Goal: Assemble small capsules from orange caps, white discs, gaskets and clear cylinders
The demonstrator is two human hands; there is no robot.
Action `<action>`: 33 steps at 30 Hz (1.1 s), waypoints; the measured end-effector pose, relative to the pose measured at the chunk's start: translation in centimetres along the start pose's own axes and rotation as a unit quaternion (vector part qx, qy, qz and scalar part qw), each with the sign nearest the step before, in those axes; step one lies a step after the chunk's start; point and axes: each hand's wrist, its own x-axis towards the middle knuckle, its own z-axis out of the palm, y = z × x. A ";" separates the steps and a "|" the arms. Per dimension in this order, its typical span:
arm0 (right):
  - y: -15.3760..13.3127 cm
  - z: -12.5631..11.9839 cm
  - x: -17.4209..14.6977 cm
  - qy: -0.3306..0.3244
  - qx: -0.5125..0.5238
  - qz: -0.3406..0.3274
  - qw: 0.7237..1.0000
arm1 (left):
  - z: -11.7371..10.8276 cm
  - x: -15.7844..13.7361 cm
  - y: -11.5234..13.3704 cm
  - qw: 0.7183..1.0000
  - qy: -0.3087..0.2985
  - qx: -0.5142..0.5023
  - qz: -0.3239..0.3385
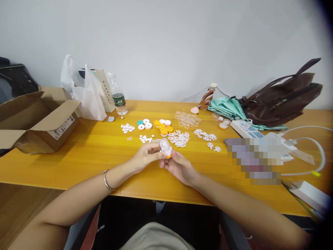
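Between my two hands is a small clear-domed container (164, 146) with a white collar and an orange base, tilted slightly. My left hand (148, 156) grips its left side, thumb across the front. My right hand (179, 166) is closed around the lower right, thumb near the orange base. Just beyond lie white spoked discs (179, 138) in a pile, and orange and white ring caps (163, 126). Small white round pieces (146, 139) and white knobbed pieces (127, 128) sit farther left. Clear plastic cups (187, 119) are grouped behind the discs.
An open cardboard box (52, 128), a white plastic bag (91, 100) and a water bottle (119, 99) stand left. At right are a drink bottle (207, 97), teal umbrella (226, 108), brown leather bag (281, 100), power strip (246, 130) with cables, and a similar domed container (224, 124).
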 end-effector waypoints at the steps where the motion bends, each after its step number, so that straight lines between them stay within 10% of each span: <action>1: 0.0 0.0 0.0 -0.003 0.009 0.009 1.000 | 0.0 0.0 0.0 1.000 0.000 -0.003 -0.003; 14: -0.5 -0.9 0.6 0.001 -0.019 0.027 0.999 | -1.1 0.2 0.2 0.989 0.027 0.143 0.022; 20: -0.7 -2.1 1.6 0.054 -0.150 -0.028 0.987 | -1.3 -0.2 -0.4 0.892 0.039 0.440 0.095; 28: -1.7 -2.8 1.9 0.159 -0.298 -0.100 0.936 | -1.0 -1.1 -1.2 0.850 -0.081 0.521 0.022; 33: -6.2 -5.5 1.6 0.248 -0.438 -0.190 0.843 | -1.5 -1.4 -1.3 0.821 -0.151 0.548 -0.049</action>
